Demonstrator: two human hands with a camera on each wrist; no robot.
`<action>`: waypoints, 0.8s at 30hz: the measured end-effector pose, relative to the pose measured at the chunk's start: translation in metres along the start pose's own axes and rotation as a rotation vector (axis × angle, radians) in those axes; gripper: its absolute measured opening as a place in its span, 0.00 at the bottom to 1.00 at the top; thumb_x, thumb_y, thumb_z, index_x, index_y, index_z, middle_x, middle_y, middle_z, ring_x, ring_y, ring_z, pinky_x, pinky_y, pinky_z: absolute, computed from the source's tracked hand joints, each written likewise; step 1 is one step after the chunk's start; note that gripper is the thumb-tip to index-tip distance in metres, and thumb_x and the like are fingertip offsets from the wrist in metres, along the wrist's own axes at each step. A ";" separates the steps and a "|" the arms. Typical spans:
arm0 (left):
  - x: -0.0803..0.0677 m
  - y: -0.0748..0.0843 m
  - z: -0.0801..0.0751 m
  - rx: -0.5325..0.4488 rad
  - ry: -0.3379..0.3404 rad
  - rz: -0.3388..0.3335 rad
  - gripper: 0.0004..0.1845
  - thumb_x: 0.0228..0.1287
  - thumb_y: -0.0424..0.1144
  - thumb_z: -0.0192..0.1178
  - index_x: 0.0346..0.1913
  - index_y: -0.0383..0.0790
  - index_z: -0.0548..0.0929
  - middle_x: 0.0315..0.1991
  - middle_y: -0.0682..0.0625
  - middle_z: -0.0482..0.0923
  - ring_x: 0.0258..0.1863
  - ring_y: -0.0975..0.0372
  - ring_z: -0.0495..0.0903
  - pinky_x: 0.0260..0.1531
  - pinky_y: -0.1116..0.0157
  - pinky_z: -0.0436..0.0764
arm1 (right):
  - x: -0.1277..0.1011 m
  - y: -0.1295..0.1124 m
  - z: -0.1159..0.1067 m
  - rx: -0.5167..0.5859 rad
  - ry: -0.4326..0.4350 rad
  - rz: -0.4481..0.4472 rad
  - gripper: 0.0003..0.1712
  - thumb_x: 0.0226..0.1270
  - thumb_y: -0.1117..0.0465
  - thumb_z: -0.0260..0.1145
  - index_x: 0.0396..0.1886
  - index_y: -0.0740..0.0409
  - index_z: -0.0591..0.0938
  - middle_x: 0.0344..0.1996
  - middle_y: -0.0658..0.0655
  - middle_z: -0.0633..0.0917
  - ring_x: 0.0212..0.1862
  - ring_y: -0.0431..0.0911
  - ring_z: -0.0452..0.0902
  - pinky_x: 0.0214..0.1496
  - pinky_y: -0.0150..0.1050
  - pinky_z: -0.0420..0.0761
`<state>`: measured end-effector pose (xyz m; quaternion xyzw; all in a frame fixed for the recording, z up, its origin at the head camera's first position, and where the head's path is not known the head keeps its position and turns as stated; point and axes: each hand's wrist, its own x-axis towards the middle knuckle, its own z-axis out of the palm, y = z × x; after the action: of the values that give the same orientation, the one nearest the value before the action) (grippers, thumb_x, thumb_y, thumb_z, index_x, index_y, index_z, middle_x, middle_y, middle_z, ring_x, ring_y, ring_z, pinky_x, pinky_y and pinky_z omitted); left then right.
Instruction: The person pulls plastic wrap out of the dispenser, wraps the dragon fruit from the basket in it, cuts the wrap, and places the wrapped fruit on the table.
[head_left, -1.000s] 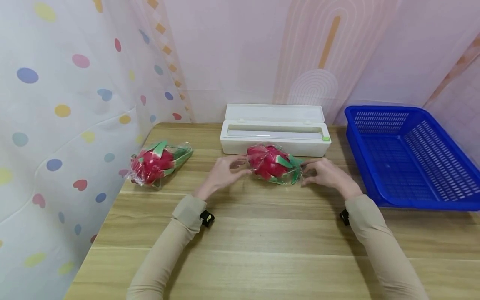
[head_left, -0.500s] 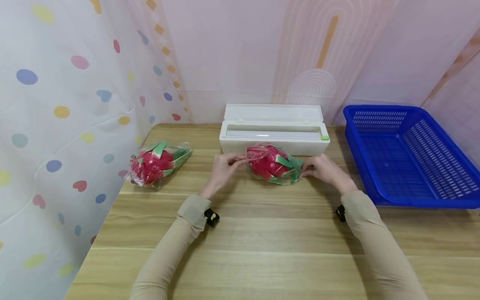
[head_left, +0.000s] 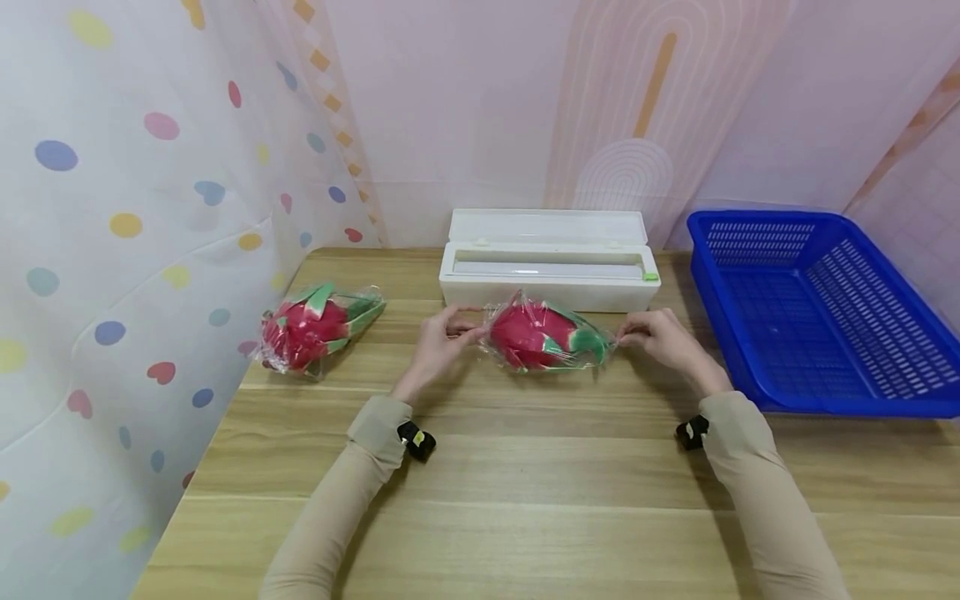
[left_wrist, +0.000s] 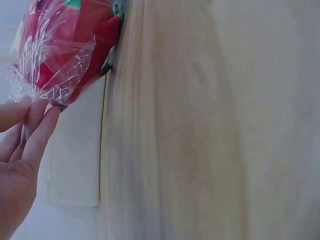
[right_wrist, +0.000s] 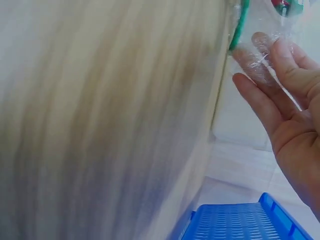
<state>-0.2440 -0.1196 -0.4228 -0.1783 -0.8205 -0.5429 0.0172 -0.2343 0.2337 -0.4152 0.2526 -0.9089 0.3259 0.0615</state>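
A red and green dragon fruit (head_left: 528, 333), wrapped in clear plastic film, lies at the middle of the table between both hands. My left hand (head_left: 441, 343) pinches the gathered film at its left end. In the left wrist view, thumb and fingers meet on the crinkled film (left_wrist: 57, 92) right below the red skin. At the leafy green end, my right hand (head_left: 667, 342) pinches the film between thumb and fingers. Seen from the right wrist, the film (right_wrist: 256, 25) stretches over the fingertips, and most of the fruit lies outside that view.
Another film-wrapped dragon fruit (head_left: 303, 329) lies at the left of the wooden table (head_left: 517, 500). Right behind the middle fruit stands a white cling film dispenser (head_left: 551, 292), lid up. A blue plastic basket (head_left: 731, 354) stands at the right, near the patterned curtain (head_left: 465, 100).
The middle dragon fruit has rolled about its length, showing different leaves, and its film ends now spread outward. My right hand has moved slightly right, and the left fingers have closed on the film.
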 end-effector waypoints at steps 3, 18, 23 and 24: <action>-0.002 -0.001 -0.002 0.015 -0.016 -0.016 0.13 0.59 0.30 0.63 0.48 0.33 0.83 0.44 0.37 0.84 0.41 0.50 0.86 0.41 0.67 0.85 | -0.001 -0.003 -0.002 0.014 -0.026 0.029 0.06 0.56 0.74 0.67 0.26 0.61 0.84 0.27 0.57 0.87 0.32 0.38 0.79 0.35 0.28 0.81; -0.009 0.004 0.000 0.167 -0.068 0.062 0.08 0.61 0.28 0.60 0.42 0.32 0.84 0.42 0.37 0.85 0.34 0.53 0.85 0.33 0.68 0.85 | -0.008 -0.003 -0.001 0.095 -0.068 0.169 0.03 0.56 0.73 0.68 0.29 0.66 0.86 0.29 0.63 0.88 0.28 0.32 0.77 0.30 0.25 0.77; -0.013 0.004 -0.002 0.173 -0.091 0.073 0.11 0.59 0.32 0.64 0.44 0.32 0.84 0.45 0.37 0.84 0.38 0.52 0.86 0.37 0.69 0.85 | -0.008 -0.012 0.003 -0.005 -0.052 0.126 0.05 0.57 0.74 0.66 0.32 0.67 0.86 0.30 0.63 0.88 0.33 0.45 0.82 0.33 0.30 0.81; -0.013 0.004 -0.002 0.155 -0.113 0.061 0.13 0.57 0.31 0.66 0.46 0.32 0.83 0.45 0.37 0.84 0.39 0.51 0.86 0.38 0.69 0.85 | -0.008 -0.013 0.005 -0.011 -0.048 0.126 0.04 0.57 0.74 0.66 0.32 0.67 0.86 0.30 0.63 0.88 0.33 0.47 0.83 0.34 0.33 0.82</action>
<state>-0.2311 -0.1236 -0.4214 -0.2316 -0.8539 -0.4660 0.0011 -0.2208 0.2252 -0.4133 0.2020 -0.9261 0.3179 0.0205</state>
